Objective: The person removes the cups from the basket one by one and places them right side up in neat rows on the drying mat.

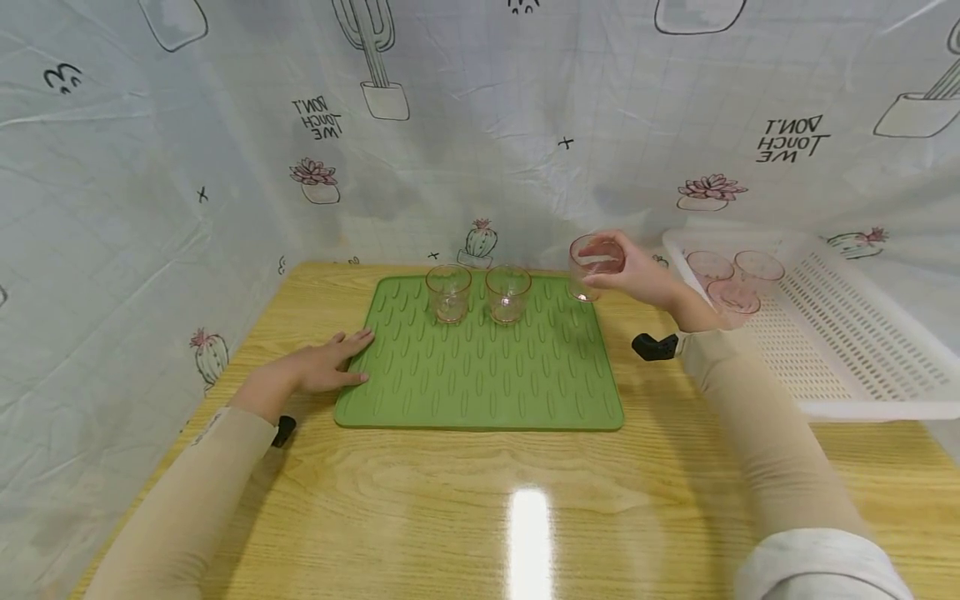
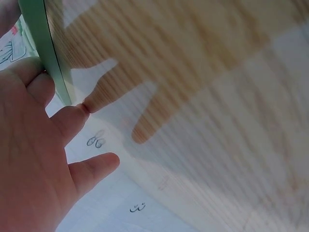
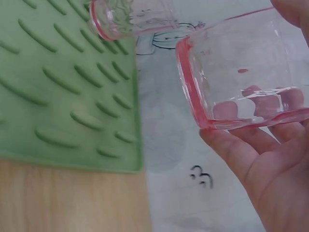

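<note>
My right hand [image 1: 636, 271] grips a clear pink-tinted drinking glass [image 3: 236, 72] around its side, over the back right corner of the green ridged mat [image 1: 480, 375]. Two matching glasses stand upright side by side at the mat's back, the left glass [image 1: 448, 293] and the right glass [image 1: 507, 293]. At the mat's left edge, my left hand [image 1: 322, 365] lies with its fingers spread, fingertips on the rim. In the left wrist view the fingers [image 2: 72, 121] reach the green edge, and nothing is held.
A white perforated plastic basket [image 1: 870, 408] stands on the right, with three pink-tinted glasses [image 1: 733, 296] at its back left. The wooden table [image 1: 420, 500] runs under everything. A white curtain [image 1: 540, 167] with cactus drawings hangs behind and to the left.
</note>
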Motion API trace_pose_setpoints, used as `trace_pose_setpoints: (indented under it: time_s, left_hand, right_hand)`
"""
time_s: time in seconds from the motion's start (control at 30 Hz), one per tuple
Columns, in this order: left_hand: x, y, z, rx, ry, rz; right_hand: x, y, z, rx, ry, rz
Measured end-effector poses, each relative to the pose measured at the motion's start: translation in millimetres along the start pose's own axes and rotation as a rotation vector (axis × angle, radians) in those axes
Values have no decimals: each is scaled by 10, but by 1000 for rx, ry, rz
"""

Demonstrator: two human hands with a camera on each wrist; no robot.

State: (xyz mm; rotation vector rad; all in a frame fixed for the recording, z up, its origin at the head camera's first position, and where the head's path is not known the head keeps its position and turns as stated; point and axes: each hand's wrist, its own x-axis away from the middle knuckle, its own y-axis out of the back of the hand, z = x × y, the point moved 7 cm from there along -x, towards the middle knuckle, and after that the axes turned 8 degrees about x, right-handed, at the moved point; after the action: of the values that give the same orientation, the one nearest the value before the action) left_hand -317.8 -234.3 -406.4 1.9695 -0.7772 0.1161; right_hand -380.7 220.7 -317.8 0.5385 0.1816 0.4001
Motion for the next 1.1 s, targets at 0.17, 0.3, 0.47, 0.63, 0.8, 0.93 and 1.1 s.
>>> trace_pose_setpoints:
  time_s: [0.17, 0.3, 0.47, 0.63, 0.8, 0.93, 1.1]
  left_hand:
    - [-25, -26, -15, -9, -5, 3]
    - [-22, -31, -17, 4, -10, 5]
    - [-2, -20, -5, -2, -1, 2]
    - [6, -16, -14, -3, -8, 4]
    - [0, -25, 0, 2, -12, 5]
    - [-12, -22, 24, 7, -14, -4]
    - [-37, -21, 44, 12, -9, -6]
  right_hand:
    - [-55, -120, -141, -17, -66, -12]
    - [-92, -222, -261, -31, -98, 2]
    - [-119, -296, -351, -31, -99, -8]
    - [-162, -389, -465, -46, -110, -3]
    - [-191, -481, -533, -35, -110, 7]
    - [-214, -504, -551, -24, -112, -2]
    - [-240, -508, -582, -11, -135, -2]
